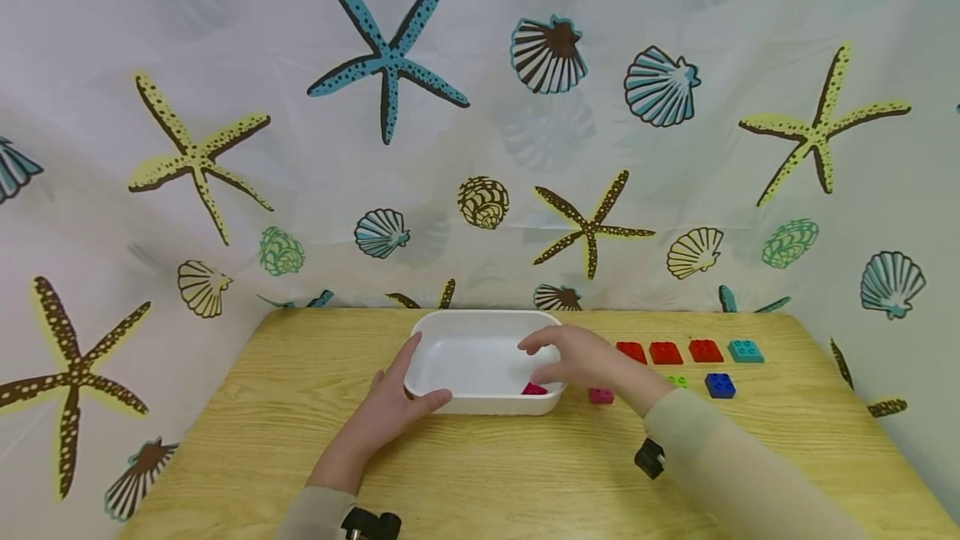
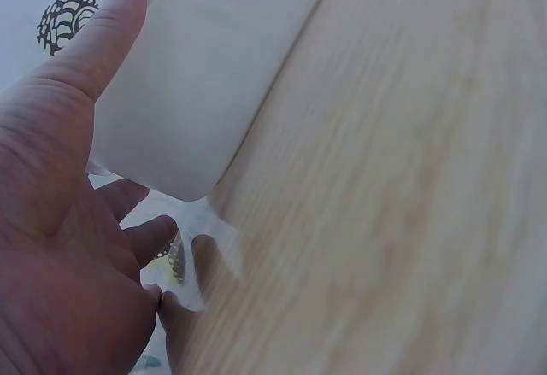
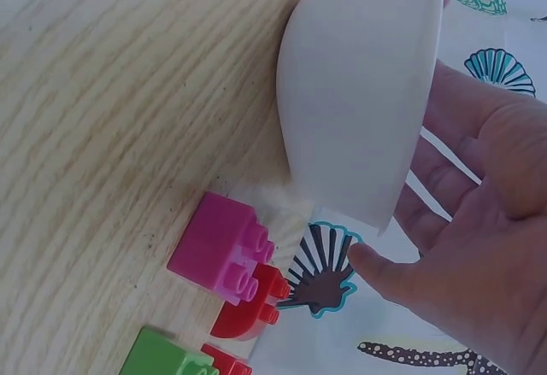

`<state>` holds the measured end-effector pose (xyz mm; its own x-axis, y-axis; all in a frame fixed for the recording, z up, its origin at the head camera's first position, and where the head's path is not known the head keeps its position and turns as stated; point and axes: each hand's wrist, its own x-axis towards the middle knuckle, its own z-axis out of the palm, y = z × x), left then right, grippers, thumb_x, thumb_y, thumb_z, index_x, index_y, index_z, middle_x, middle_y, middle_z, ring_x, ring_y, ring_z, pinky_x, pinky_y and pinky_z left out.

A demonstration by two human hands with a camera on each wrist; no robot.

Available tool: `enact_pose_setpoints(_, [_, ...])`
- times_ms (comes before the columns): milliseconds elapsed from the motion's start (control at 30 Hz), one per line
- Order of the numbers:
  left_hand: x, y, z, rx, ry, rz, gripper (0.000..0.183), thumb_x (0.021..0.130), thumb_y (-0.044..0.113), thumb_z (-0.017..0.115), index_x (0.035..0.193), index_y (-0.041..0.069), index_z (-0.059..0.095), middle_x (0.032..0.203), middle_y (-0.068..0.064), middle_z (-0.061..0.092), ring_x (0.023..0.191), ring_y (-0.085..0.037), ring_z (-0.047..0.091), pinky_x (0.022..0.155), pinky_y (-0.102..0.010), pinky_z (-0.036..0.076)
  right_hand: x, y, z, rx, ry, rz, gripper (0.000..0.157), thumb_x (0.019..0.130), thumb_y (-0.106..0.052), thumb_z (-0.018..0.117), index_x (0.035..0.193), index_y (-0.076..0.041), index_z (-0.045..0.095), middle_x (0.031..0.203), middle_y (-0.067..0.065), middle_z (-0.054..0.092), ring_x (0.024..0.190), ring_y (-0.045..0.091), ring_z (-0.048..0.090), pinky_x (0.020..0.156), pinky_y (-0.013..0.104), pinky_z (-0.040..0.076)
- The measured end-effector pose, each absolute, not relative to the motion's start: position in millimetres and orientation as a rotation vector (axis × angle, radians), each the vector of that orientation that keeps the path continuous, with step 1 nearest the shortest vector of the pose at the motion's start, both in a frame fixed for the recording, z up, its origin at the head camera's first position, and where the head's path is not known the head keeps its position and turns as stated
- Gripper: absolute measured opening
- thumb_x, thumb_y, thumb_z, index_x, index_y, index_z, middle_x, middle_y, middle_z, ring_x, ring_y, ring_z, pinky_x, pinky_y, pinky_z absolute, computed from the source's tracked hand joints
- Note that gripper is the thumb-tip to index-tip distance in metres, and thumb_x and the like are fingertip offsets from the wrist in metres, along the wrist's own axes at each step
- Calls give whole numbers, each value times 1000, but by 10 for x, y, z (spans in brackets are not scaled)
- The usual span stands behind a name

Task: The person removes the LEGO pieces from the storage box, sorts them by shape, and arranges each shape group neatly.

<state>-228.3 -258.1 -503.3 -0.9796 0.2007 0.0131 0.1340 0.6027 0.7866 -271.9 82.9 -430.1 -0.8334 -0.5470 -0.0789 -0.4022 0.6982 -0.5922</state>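
A white plastic tub (image 1: 480, 405) stands on the wooden table, its opening upward. In its front right corner lies a magenta toy brick (image 1: 534, 389), partly hidden by the front wall. My left hand (image 1: 390, 407) rests at the tub's left end, with the thumb at the front rim and the index finger along the left side. In the left wrist view, that thumb (image 2: 111, 42) lies straight against the tub. Over the tub's right end is my right hand (image 1: 573, 354), thumb and fingers apart and no brick visible between them. Another magenta brick (image 3: 218, 247) sits on the table beside the tub.
Right of the tub, red bricks (image 1: 705, 350) and a teal brick (image 1: 746, 351) form a back row. Nearer are a blue brick (image 1: 720, 385) and a green brick (image 1: 677, 382), the latter partly behind my right arm. A patterned curtain (image 1: 480, 123) surrounds the table's back and sides.
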Motion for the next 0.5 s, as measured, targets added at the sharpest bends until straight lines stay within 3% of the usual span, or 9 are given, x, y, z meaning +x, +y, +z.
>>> enact_pose_setpoints(500, [-2262, -2566, -5006, 271, 2737, 1351, 113, 100, 48, 82, 179, 14, 9, 181, -20, 22, 163, -45, 28, 131, -67, -10, -2758, 750, -4394, -715, 2629, -795, 44, 94, -17, 90, 137, -18, 79, 130, -4, 77, 129, 26, 65, 114, 49, 51])
